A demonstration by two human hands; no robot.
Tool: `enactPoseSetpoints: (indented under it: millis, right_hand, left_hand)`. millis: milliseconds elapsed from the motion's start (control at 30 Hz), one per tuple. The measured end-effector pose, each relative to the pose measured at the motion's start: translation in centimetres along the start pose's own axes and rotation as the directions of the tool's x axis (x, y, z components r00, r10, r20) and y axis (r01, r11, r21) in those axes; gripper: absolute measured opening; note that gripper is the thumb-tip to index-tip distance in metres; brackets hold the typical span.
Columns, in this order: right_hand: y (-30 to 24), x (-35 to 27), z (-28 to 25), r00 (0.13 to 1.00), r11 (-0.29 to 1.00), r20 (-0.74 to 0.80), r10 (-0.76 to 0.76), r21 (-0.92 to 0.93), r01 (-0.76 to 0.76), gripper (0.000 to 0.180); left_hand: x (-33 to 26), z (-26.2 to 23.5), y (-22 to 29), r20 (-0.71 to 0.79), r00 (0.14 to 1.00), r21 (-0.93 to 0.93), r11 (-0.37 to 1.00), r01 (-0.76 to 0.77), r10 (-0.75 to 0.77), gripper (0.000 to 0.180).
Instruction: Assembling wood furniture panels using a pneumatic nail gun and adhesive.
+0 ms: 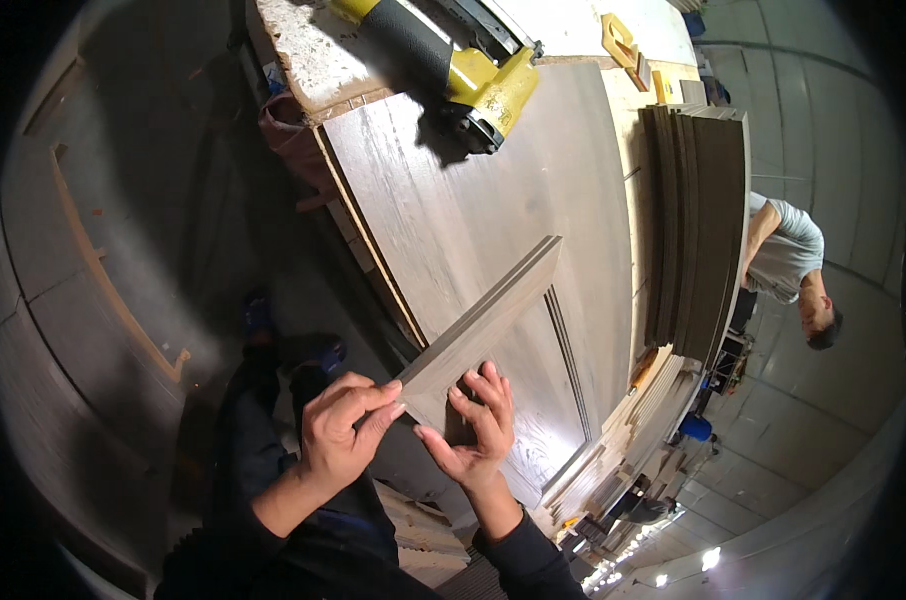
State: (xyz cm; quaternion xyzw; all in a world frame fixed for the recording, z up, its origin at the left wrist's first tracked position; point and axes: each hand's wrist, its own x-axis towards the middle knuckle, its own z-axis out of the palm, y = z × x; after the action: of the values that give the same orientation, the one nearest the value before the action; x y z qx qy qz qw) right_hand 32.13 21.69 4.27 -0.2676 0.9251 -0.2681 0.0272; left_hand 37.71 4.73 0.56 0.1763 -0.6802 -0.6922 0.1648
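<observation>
Black sleeves (538, 562), left hand (343, 428) pinching wooden piece (473, 335), right hand (481, 425) spread, grey panel (573, 150) beneath, workshop floor (143, 260)

Two grips are in view, the left grip (348, 425) and the right grip (485, 425), with one wooden strip (488, 312) with a slanted end; whether the wood right beneath it is one piece or several cannot be told. There is one bench (308, 50), one broad board (563, 150), one yellow-and-black nail gun (488, 90), and one stack of dark boards (703, 220), too tight to count singly. One co-worker in a grey shirt (788, 250), two dark shoes (325, 354) and one long floor strip (98, 265) also show.
</observation>
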Motion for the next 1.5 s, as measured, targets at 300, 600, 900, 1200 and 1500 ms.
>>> enactPoseSetpoints:
  millis: [300, 600, 900, 1200, 1500]
  right_hand:
    - [-0.2, 0.2, -0.2, 0.998, 0.994, -0.049, 0.044, 0.101, -0.039, 0.060]
    - [-0.5, 0.8, -0.4, 1.000, 0.999, 0.025, 0.015, -0.042, -0.014, 0.062]
    - [-0.9, 1.2, -1.1, 0.997, 0.999, 0.062, 0.046, -0.018, -0.045, 0.057]
    - [-1.2, 0.4, -0.8, 0.994, 0.997, 0.078, 0.080, 0.014, -0.082, 0.054]
    - [-0.7, 1.7, -1.5, 0.988, 0.992, 0.090, 0.128, -0.029, -0.126, 0.051]
  left_hand:
    - [-1.0, -0.2, 0.6, -0.073, 0.986, -0.090, 0.986, 0.141, -0.147, 0.009]
    - [-0.2, 0.3, 1.7, -0.029, 0.994, 0.011, 0.995, 0.103, -0.103, 0.016]
    - [4.1, -1.9, 4.3, 0.238, 0.967, 0.427, 0.904, -0.024, -0.087, 0.020]
    - [26.2, -0.4, 6.0, 0.554, 0.803, 0.812, 0.071, -0.580, 0.219, 0.076]
    - [23.7, -3.6, 10.5, 0.824, 0.562, 0.543, 0.389, -0.744, -0.076, 0.059]
